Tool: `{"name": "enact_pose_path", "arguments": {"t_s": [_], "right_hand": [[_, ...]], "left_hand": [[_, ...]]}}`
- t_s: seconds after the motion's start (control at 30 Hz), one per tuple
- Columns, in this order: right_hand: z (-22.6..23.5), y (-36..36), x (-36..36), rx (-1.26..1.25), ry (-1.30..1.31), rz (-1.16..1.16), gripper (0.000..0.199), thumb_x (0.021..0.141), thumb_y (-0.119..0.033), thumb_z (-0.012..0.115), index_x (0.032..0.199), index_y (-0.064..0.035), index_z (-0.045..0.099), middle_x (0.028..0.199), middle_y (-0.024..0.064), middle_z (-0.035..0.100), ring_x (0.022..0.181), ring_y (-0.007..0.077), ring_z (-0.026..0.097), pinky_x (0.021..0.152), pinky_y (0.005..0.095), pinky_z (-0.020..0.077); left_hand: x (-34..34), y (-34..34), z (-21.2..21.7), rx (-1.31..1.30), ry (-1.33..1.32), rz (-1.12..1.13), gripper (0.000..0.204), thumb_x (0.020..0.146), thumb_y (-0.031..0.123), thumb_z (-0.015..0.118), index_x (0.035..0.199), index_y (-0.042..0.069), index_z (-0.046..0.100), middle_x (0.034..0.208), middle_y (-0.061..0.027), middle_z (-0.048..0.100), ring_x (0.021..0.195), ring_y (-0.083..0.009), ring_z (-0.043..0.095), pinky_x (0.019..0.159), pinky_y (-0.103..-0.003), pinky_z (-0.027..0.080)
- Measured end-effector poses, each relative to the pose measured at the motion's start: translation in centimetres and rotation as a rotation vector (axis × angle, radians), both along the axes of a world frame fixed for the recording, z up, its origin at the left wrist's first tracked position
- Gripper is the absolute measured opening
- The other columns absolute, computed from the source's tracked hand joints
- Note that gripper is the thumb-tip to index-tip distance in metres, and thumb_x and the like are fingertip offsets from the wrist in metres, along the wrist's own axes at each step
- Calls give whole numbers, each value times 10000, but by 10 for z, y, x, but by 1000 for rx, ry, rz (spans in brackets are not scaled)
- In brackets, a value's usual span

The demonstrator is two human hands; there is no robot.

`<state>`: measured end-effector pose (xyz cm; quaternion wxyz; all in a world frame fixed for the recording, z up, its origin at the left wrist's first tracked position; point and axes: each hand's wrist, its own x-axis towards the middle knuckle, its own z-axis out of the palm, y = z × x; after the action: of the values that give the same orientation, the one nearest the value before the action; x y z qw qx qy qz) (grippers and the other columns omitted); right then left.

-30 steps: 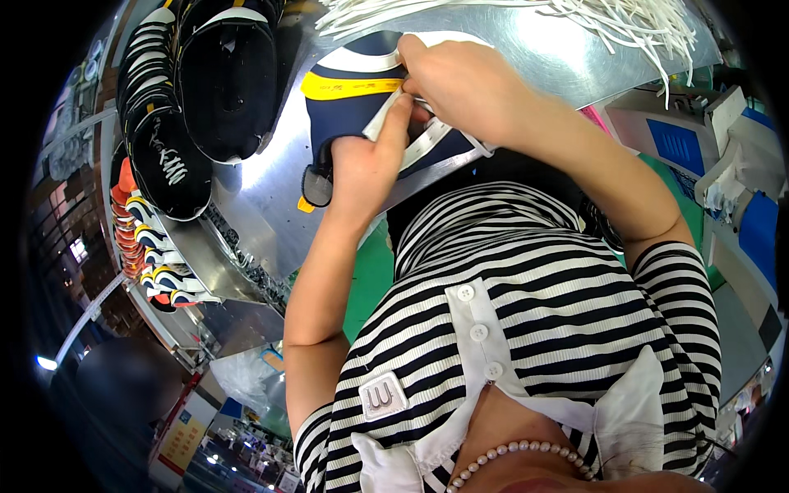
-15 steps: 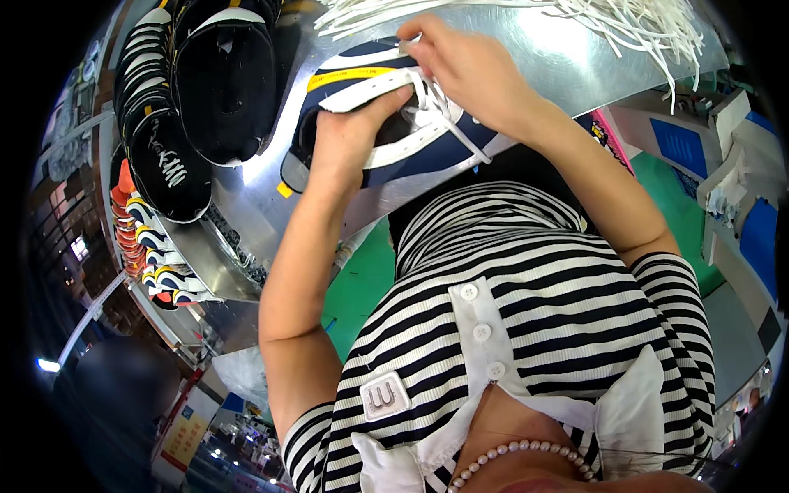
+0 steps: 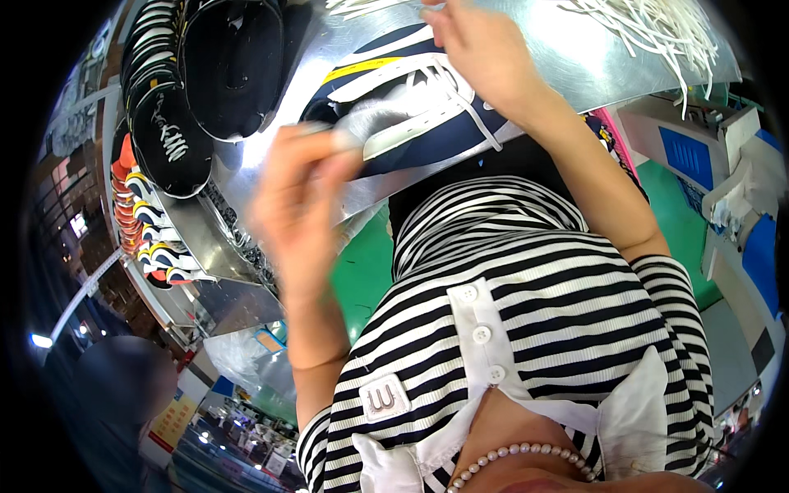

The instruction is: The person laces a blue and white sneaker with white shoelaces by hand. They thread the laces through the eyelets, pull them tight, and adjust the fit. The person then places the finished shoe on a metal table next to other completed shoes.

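Observation:
A navy and white lace-up shoe (image 3: 436, 148) with a yellow stripe lies on its sole on the metal table, heel toward the left. White laces (image 3: 481, 119) are threaded at its toe end, one end hanging over the near side. My left hand (image 3: 300, 193), smeared by motion, is at the heel end, thumb and fingers together on a soft grey flap that looks like the shoe tongue (image 3: 380, 117), reaching out of the opening. My right hand (image 3: 485, 57) lies over the toe end, its fingers bent round the far side; the fingertips are partly cut off by the frame.
Black shoes (image 3: 234, 74) stand in a stacked row at the left, with orange and white shoe parts (image 3: 164, 263) below. A heap of loose white laces (image 3: 657, 37) lies at the far right of the metal table (image 3: 542, 37). Grey and blue equipment (image 3: 682, 152) stands right.
My left hand has drawn back from inside the shoe opening toward the heel and me, bringing the grey flap with it. The right hand stays over the toe. The view has shifted slightly.

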<state>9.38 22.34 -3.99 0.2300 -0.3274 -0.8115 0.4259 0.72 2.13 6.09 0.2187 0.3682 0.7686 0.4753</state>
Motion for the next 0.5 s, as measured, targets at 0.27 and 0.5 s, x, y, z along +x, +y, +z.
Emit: {"name": "enact_pose_path", "arguments": {"t_s": [0.27, 0.5], "right_hand": [[30, -11, 49, -342, 219, 91, 193, 994, -175, 541, 1134, -47, 575, 789, 52, 665, 669, 150, 617, 592, 301, 460], [25, -52, 76, -259, 100, 266, 156, 962, -116, 585, 1072, -9, 559, 819, 129, 687, 749, 257, 680, 662, 327, 516]], "left_hand": [[19, 26, -60, -52, 481, -76, 207, 743, 34, 771, 893, 37, 629, 956, -133, 593, 842, -328, 600, 725, -403, 483], [12, 31, -56, -144, 474, -69, 257, 797, 157, 775, 944, 25, 610, 832, -152, 664, 734, -326, 660, 642, -387, 516]]}}
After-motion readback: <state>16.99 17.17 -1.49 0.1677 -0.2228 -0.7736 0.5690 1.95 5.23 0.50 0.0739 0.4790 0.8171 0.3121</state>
